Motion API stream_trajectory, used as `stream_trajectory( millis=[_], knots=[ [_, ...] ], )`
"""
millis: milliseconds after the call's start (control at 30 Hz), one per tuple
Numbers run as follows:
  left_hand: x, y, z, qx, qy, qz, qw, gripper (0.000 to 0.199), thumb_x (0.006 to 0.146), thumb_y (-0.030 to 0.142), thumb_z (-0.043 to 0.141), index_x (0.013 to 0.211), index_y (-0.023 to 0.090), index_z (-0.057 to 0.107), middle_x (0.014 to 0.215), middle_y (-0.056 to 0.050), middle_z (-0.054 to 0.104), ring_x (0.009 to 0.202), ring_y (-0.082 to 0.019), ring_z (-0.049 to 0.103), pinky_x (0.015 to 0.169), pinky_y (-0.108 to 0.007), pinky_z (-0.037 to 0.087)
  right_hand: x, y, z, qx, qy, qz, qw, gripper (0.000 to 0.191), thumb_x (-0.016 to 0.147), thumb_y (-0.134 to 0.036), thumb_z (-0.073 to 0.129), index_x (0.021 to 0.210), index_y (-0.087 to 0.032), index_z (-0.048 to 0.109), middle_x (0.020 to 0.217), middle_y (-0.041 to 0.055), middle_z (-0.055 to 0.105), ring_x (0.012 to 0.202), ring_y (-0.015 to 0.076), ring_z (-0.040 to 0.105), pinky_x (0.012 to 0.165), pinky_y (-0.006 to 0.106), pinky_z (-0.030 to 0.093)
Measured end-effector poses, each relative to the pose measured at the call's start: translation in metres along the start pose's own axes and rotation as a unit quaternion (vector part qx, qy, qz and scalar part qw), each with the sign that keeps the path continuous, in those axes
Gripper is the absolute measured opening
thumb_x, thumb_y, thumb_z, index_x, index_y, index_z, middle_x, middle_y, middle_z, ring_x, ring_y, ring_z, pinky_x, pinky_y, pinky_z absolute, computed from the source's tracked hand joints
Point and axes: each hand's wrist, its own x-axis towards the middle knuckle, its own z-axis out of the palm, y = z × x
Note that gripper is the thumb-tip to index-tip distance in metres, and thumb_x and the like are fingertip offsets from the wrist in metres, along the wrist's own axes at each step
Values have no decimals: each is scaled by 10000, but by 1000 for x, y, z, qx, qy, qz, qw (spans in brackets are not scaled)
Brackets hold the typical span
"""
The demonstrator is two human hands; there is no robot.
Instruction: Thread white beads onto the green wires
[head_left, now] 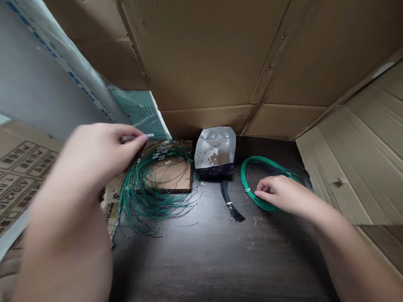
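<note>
My left hand (103,151) is raised above the left part of the table, thumb and fingers pinched on small white connectors (150,135). Below it, a loose tangle of green and black wires (134,197) with several white ends spreads over a flat brown box (171,174). On the right, my right hand (277,193) is over a coil of green wire (244,178) bound with a white tie. Its fingers are curled together inside the ring; what they hold, if anything, cannot be made out.
A silvery pouch (217,147) with small white pieces stands at the back middle. In front of it lies a tied bundle of black wires (225,193). Cardboard walls (208,63) enclose the dark table (201,260) at the back and right. A printed carton (25,167) is at left.
</note>
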Motion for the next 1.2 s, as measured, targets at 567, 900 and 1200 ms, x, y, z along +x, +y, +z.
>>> stream_trajectory(
  millis=[567, 900, 1200],
  knots=[
    [-37, 43, 107, -123, 200, 252, 939, 236, 880, 95, 512, 863, 188, 728, 841, -83, 726, 840, -229, 648, 821, -371, 512, -9, -3, 22, -88, 4, -13, 996, 235, 961, -158, 503, 761, -198, 622, 856, 66, 727, 737, 195, 622, 649, 308, 338],
    [-106, 127, 213, -61, -200, 440, 874, 484, 1047, 368, 455, 1448, 126, 579, 1513, -163, 611, 1364, -315, 567, 1161, -534, 375, -28, -16, 19, -72, 13, 29, 997, 194, 919, -178, 485, 731, -205, 525, 790, 56, 681, 688, 182, 572, 647, 300, 342],
    [-104, 118, 218, -65, -211, 421, 880, 594, 1066, 519, 412, 1522, 154, 524, 1595, -147, 544, 1464, -337, 486, 1206, -575, 342, -98, -14, 10, 139, -128, -46, 981, 184, 876, -217, 566, 699, -203, 516, 727, -6, 589, 714, 153, 538, 659, 252, 427]
  ],
)
